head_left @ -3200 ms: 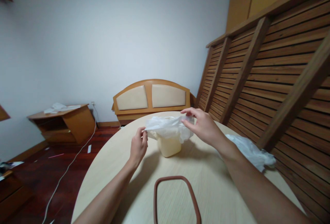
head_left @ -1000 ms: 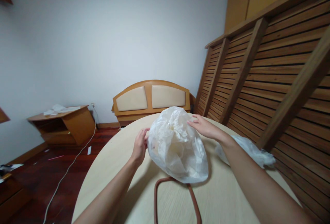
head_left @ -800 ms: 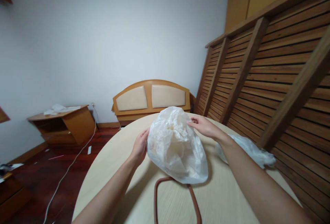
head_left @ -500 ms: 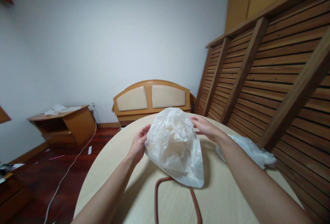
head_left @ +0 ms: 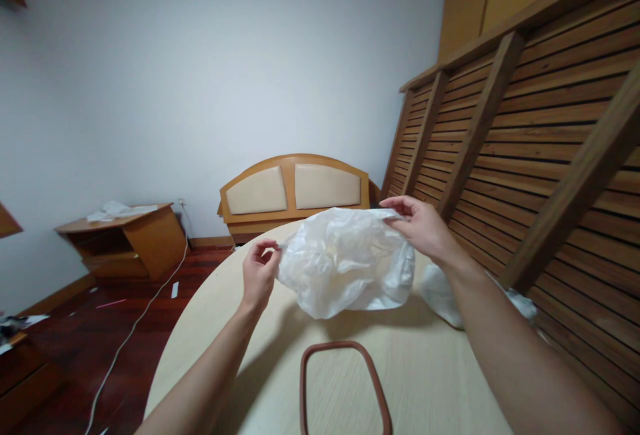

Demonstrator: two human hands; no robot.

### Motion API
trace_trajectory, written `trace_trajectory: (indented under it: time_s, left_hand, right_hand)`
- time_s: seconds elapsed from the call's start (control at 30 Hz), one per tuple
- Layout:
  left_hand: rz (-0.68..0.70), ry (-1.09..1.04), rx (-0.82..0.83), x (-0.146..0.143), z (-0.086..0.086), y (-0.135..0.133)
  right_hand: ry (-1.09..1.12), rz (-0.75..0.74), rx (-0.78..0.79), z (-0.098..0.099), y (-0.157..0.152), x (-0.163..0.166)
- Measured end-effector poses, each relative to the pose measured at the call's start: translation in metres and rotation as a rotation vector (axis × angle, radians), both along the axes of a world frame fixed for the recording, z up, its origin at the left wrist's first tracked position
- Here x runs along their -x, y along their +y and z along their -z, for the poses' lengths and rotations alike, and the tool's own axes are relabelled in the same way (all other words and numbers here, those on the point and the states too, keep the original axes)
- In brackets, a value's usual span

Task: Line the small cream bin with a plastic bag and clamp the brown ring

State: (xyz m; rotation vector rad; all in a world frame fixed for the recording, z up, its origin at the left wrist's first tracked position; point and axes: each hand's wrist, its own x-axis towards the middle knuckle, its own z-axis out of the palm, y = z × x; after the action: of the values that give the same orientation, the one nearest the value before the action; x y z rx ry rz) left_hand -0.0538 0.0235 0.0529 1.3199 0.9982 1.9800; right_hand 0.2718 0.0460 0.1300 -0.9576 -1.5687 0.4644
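A thin white plastic bag [head_left: 347, 261] hangs stretched between my two hands above the round light wood table [head_left: 240, 355]. My left hand [head_left: 259, 271] pinches the bag's left edge with closed fingers. My right hand [head_left: 425, 225] is closed on the bag's upper right edge, a little higher. The cream container seen earlier is hidden behind or inside the bag; I cannot tell which. A brown ring-shaped frame [head_left: 345, 385] lies flat on the table in front of me, below the bag.
A second crumpled white bag [head_left: 450, 291] lies on the table by my right forearm. Slatted wooden panels [head_left: 525, 155] lean along the right. A padded headboard [head_left: 295, 191] stands against the far wall, a low wooden cabinet [head_left: 125, 238] sits left, and a white cable [head_left: 130, 328] crosses the dark floor.
The bag had been bunched over the container on the table; now both hands have lifted it and pulled it apart sideways, the right hand moving up and to the right.
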Motion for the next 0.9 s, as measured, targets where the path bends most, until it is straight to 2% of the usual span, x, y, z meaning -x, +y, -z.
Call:
trace_trajectory:
  time_s: [0.1, 0.17, 0.23, 0.3, 0.37, 0.5, 0.57, 0.63, 0.77, 0.9]
  left_hand:
    - [-0.254, 0.167, -0.1, 0.002, -0.003, -0.007]
    - [-0.373, 0.244, -0.151, 0.002, -0.004, -0.012]
    - [-0.442, 0.315, -0.21, 0.001, -0.005, -0.014]
    - [-0.448, 0.359, -0.228, 0.0, -0.006, -0.015]
    - [-0.377, 0.367, -0.174, -0.002, -0.007, -0.014]
    - [-0.099, 0.444, -0.056, -0.005, -0.005, -0.014]
    - [-0.008, 0.503, -0.064, -0.007, -0.004, -0.016]
    - [0.023, 0.52, -0.101, -0.008, -0.004, -0.021]
    - [0.069, 0.556, -0.209, -0.009, -0.006, -0.033]
    - [0.214, 0.831, -0.354, -0.007, -0.004, -0.041]
  right_hand:
    - [0.069, 0.144, -0.21, -0.011, -0.008, -0.002]
    - [0.09, 0.227, -0.294, -0.017, -0.015, -0.002]
    - [0.096, 0.284, -0.343, -0.021, -0.023, -0.001]
    - [0.098, 0.295, -0.362, -0.024, -0.029, 0.002]
    - [0.111, 0.266, -0.34, -0.026, -0.033, 0.004]
    - [0.141, 0.236, -0.227, -0.028, -0.034, 0.006]
    - [0.152, 0.226, -0.189, -0.03, -0.034, 0.006]
    - [0.126, 0.181, -0.149, -0.032, -0.038, 0.004]
    - [-0.078, -0.068, -0.005, -0.039, -0.058, -0.005]
    - [-0.333, -0.422, 0.223, -0.044, -0.079, -0.021]
